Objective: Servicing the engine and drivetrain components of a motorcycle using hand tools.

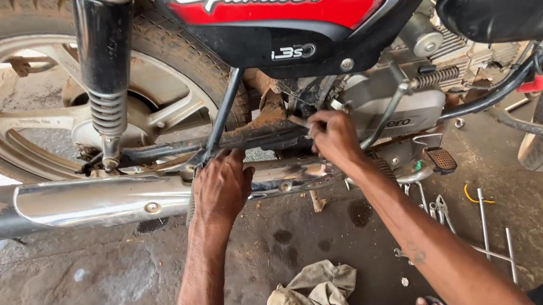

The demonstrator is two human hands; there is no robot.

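Observation:
A black and red motorcycle (285, 18) stands side-on in front of me. My left hand (220, 189) rests on the chrome exhaust pipe (84, 202), its fingers curled round the black footrest bracket (216, 128) just above the pipe. My right hand (333, 136) reaches in under the side panel near the mud-caked swingarm (243, 137), pinching a small thin tool (298, 122) whose tip points into the frame. What the tip touches is hidden.
The rear alloy wheel (20, 90) and a shock absorber (105, 75) fill the left. The engine (405, 90) and a brake pedal (441, 159) sit right. Spanners (433, 206) and metal rods (483, 218) lie on the oily concrete floor. A dirty rag (312, 298) lies near my feet.

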